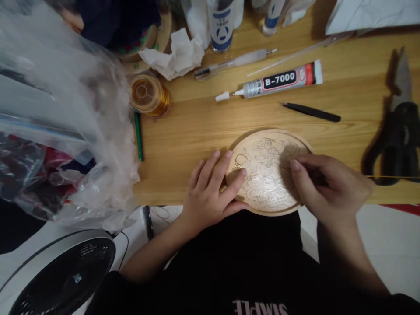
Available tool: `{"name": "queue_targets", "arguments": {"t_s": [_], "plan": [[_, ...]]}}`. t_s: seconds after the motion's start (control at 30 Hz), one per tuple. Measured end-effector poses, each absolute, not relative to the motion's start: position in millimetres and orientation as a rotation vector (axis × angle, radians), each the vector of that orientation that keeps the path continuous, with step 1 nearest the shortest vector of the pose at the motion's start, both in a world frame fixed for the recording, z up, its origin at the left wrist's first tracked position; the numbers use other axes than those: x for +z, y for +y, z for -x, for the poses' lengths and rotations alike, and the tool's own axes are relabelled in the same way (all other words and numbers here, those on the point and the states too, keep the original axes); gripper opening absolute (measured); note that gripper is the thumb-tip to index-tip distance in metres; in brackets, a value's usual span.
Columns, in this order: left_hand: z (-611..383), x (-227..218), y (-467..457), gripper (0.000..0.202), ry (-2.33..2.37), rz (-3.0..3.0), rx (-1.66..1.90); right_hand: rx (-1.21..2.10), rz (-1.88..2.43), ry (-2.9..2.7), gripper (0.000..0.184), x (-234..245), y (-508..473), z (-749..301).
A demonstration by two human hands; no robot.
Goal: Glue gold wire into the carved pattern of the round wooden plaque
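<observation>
On the wooden disc, left hand fingers lie flat, released; right hand fingers pinch gold wire. Left of the disc, a plastic bag holds blurred things.

You're looking straight down on a light wooden table, grain running left to right, its near edge cutting across your view. Below that edge there's pale, whitish floor, with a red strip just under the tabletop on the right. Down in the left corner sits a white fan with a dark grille. The light's warm, and shadows fall leftward on the wood.
</observation>
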State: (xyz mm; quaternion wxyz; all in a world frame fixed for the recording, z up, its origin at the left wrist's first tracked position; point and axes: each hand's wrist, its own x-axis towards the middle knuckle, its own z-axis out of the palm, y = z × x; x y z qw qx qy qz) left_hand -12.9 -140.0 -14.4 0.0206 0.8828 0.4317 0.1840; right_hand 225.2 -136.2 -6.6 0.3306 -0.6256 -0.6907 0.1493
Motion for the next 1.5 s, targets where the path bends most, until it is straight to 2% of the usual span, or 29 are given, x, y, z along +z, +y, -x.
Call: {"name": "queue_targets", "arguments": {"t_s": [0.47,0.8,1.03,1.17,1.37,1.5], "plan": [[12.6,-13.5,-139.1,0.055,1.388,-2.746,0.664,0.333,1.642,-1.828,0.022,-8.5,-136.8,-226.6],[13.1,-12.7,-140.0,0.05,1.36,-2.72,0.681,0.26,1.586,-1.82,0.01,-9.0,-130.6,-222.1],[12.6,-12.7,-142.0,0.058,1.424,-2.622,0.571,0.162,1.555,-1.844,0.013,-9.3,-128.7,-221.1],[10.9,-9.6,-142.5,0.06,1.413,-2.516,0.656,0.088,1.489,-1.882,0.013,-8.6,-128.8,-222.1],[-1.7,20.9,-122.3,0.042,1.371,-2.538,0.898,0.066,1.238,-2.227,0.012,22.9,-134.9,-225.7],[-4.5,35.7,-108.7,0.016,1.148,-2.774,0.793,0.084,1.164,-2.344,0.014,39.1,-136.9,-227.0]]}}
